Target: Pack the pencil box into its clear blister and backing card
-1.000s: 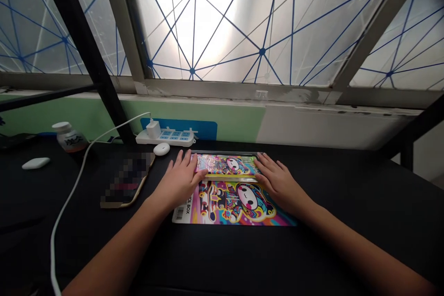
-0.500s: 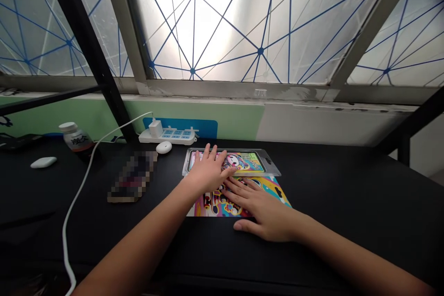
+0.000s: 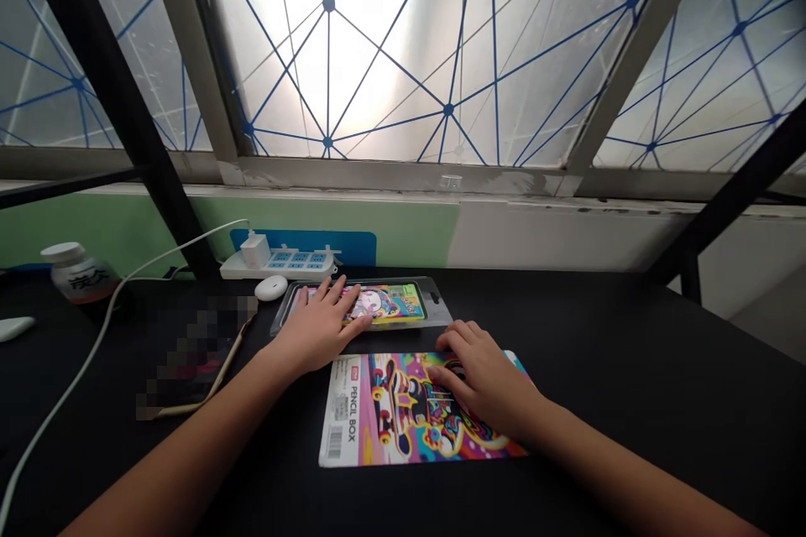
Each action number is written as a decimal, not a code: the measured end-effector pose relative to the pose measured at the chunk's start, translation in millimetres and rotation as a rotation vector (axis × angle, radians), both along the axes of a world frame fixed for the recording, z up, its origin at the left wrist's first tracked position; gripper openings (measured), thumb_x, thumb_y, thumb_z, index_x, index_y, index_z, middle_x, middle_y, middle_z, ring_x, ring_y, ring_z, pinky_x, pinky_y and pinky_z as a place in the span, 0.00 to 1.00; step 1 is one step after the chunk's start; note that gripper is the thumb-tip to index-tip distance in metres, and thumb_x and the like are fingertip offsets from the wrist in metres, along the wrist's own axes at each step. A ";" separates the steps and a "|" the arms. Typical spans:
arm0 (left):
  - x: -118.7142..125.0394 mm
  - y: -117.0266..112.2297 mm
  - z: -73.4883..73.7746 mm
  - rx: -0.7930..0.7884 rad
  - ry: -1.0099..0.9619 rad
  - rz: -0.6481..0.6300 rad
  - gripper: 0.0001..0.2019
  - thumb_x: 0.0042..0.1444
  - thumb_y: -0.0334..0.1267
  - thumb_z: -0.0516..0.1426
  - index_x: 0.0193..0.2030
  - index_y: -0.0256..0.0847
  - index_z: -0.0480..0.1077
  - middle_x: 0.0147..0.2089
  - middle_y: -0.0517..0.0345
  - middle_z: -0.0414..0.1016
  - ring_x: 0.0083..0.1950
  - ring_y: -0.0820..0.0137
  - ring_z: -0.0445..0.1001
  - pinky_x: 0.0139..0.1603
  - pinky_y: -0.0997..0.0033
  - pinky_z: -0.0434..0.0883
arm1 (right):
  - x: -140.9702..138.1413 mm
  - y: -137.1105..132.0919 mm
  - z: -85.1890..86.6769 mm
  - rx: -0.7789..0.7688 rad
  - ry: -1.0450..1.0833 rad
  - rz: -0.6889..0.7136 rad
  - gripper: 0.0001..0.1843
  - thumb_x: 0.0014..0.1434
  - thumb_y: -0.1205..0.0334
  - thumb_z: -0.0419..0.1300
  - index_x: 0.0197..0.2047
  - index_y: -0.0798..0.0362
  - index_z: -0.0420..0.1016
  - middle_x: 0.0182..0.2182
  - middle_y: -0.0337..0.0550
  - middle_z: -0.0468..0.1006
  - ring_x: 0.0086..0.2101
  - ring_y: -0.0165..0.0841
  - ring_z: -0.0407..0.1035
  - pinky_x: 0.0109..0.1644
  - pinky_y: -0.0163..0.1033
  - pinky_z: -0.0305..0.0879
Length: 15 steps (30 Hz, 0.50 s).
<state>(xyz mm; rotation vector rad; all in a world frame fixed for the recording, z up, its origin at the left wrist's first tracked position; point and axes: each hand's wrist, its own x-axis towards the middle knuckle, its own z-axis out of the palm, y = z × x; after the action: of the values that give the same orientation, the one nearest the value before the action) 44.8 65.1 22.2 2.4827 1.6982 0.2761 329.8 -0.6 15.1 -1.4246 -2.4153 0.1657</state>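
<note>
My left hand (image 3: 321, 323) lies open, fingers spread, over a clear plastic blister pack (image 3: 434, 310). Inside the pack shows a colourful pencil box (image 3: 394, 302) with a cartoon print, partly covered by the fingers. Nearer to me, a bright printed cardboard sheet (image 3: 403, 415) lies flat, with "PENCIL BOX" and a barcode at its left end. My right hand (image 3: 482, 373) rests on the sheet's right part, palm down. Its fingers are loosely bent past the far edge and the thumb is apart, hiding some of the print.
A white power strip (image 3: 280, 264) with a plugged-in charger and cable (image 3: 101, 336) lies by the wall. Left of the pack are a round white case (image 3: 272, 288), a blurred phone-like object (image 3: 195, 369) and a white-capped bottle (image 3: 79, 277). Black frame posts (image 3: 126, 101) flank the black desk (image 3: 598, 369).
My right hand has drawn the cardboard sheet toward me, from partly beneath the blister pack to apart from it. Its fingers have bent. My left hand stays on the pack; the view has shifted.
</note>
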 end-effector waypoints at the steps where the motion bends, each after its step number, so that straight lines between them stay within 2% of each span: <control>1: -1.4 0.4 -0.8 0.000 0.003 -0.002 0.39 0.65 0.68 0.38 0.75 0.47 0.52 0.78 0.48 0.43 0.78 0.46 0.40 0.70 0.33 0.44 | -1.1 -0.2 -1.0 0.007 -0.013 -0.021 0.14 0.68 0.49 0.55 0.42 0.51 0.71 0.42 0.49 0.74 0.41 0.43 0.66 0.45 0.50 0.64; 4: -5.0 1.8 -0.3 -0.008 0.014 -0.020 0.39 0.65 0.67 0.38 0.75 0.47 0.51 0.78 0.49 0.42 0.78 0.47 0.39 0.70 0.33 0.44 | -4.9 -3.4 -1.1 0.009 -0.022 -0.043 0.13 0.68 0.50 0.55 0.37 0.50 0.67 0.37 0.47 0.74 0.37 0.41 0.67 0.41 0.47 0.63; 8: -10.9 0.2 5.6 -0.052 -0.006 -0.041 0.38 0.65 0.68 0.40 0.75 0.50 0.52 0.78 0.50 0.41 0.78 0.47 0.39 0.71 0.34 0.43 | 4.5 2.5 5.8 -0.076 0.068 -0.129 0.17 0.66 0.43 0.55 0.37 0.48 0.64 0.28 0.39 0.74 0.29 0.37 0.68 0.31 0.40 0.59; 12: -13.8 -6.0 13.6 -0.083 -0.055 -0.058 0.34 0.66 0.66 0.42 0.71 0.51 0.59 0.77 0.51 0.46 0.77 0.48 0.42 0.70 0.33 0.45 | 46.4 34.5 14.6 -0.162 0.132 -0.231 0.23 0.61 0.35 0.57 0.34 0.47 0.67 0.24 0.37 0.75 0.25 0.35 0.68 0.28 0.38 0.58; 15: -9.7 -10.7 16.1 -0.079 -0.078 -0.086 0.28 0.67 0.62 0.43 0.62 0.51 0.69 0.76 0.52 0.50 0.77 0.49 0.46 0.69 0.31 0.47 | 86.7 61.1 17.1 -0.354 0.161 -0.257 0.25 0.60 0.34 0.57 0.30 0.49 0.72 0.25 0.39 0.77 0.27 0.35 0.70 0.29 0.38 0.61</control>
<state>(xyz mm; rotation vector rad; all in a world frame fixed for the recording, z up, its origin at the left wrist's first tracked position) 35.1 54.4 38.2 2.4466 1.5375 0.2879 416.5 60.5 32.2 -1.7807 -2.1218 0.6446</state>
